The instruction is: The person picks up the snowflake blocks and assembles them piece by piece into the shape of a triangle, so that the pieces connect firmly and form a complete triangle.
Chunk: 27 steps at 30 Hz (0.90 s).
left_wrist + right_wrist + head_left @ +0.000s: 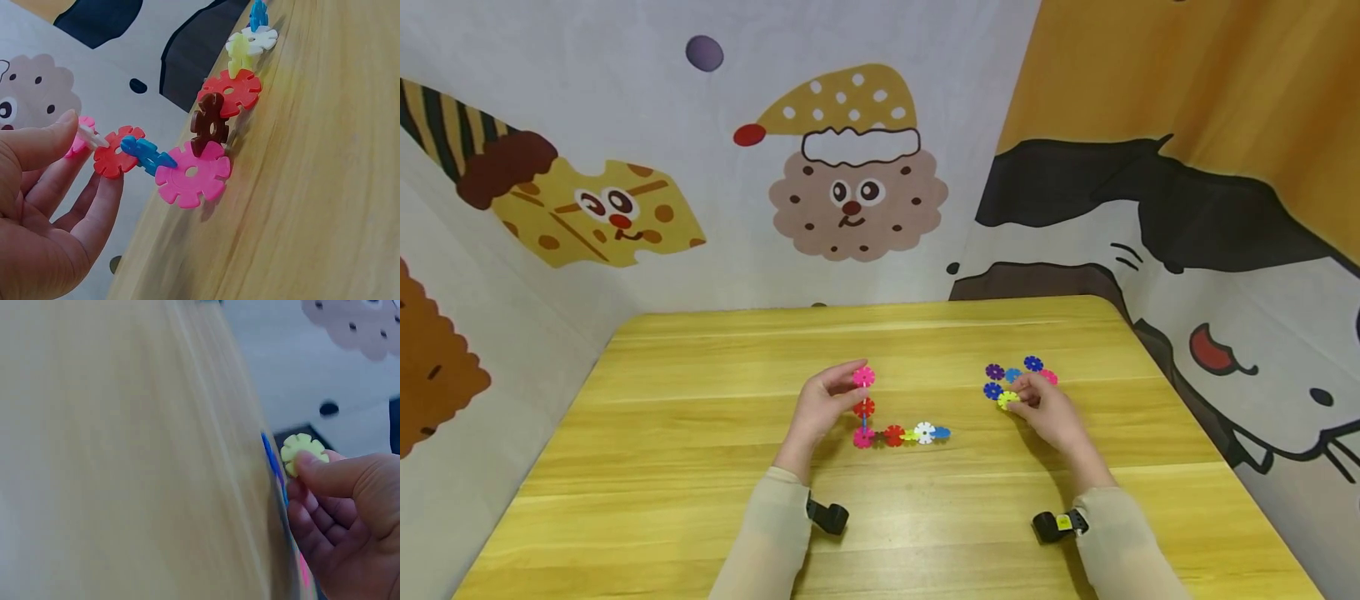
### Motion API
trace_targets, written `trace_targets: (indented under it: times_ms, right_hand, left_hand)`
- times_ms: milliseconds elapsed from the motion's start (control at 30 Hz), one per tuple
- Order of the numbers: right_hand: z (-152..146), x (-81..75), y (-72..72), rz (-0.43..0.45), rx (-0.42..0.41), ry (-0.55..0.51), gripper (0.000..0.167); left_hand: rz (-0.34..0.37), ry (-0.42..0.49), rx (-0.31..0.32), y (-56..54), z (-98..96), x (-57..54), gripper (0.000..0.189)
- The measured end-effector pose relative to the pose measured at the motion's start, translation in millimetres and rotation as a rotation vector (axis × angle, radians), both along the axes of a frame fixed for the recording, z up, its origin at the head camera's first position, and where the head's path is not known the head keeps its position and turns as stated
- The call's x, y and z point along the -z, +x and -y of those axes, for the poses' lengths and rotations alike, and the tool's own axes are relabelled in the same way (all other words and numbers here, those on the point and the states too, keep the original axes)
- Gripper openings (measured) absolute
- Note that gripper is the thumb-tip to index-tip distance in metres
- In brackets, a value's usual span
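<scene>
An L-shaped chain of notched plastic snowflake discs lies on the table, its pink corner disc (192,175) joined to blue, red, brown, yellow and white ones. My left hand (822,404) pinches the far end of the chain, around the white disc (92,136) and the pink end disc (864,377). A red disc (116,152) sits by its fingertips. Between thumb and fingers my right hand (1047,408) pinches a single yellow disc (302,452), held above the loose discs at the right. Part of that pile is hidden behind the hand.
Loose discs lie around the right hand: a purple one (995,372), dark blue ones (1033,363) and a pink one (1048,379). The wooden table (700,500) meets a cartoon-printed curtain (985,100) at its far edge. Black straps with cameras sit on both wrists.
</scene>
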State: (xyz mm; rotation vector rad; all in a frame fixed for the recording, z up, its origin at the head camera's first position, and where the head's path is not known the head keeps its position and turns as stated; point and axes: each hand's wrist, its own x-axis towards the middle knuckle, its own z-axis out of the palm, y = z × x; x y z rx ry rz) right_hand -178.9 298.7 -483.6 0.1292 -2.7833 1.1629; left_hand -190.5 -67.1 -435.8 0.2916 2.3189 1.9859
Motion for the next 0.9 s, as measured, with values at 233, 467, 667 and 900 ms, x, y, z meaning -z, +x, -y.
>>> trace_targets:
  times_ms: [233, 467, 667, 900]
  right_hand:
    - [52, -9.4, -3.9, -0.025, -0.073, -0.118, 0.014]
    - [99, -18.0, -9.8, -0.062, -0.132, -0.224, 0.007]
    - [128, -16.8, -16.3, -0.044, -0.106, -0.255, 0.006]
    - [152, -17.0, -22.6, -0.095, -0.088, -0.265, 0.004]
  left_hand:
    - [0.014, 0.035, -0.026, -14.5, 1.1, 25.6, 0.046]
    - [-0.022, 0.076, -0.062, -14.8, -0.1, 27.4, 0.036]
    - [-0.049, 0.089, -0.121, -14.1, -3.9, 26.8, 0.028]
    - [-0.077, 0.117, -0.148, -13.6, -8.4, 23.4, 0.025]
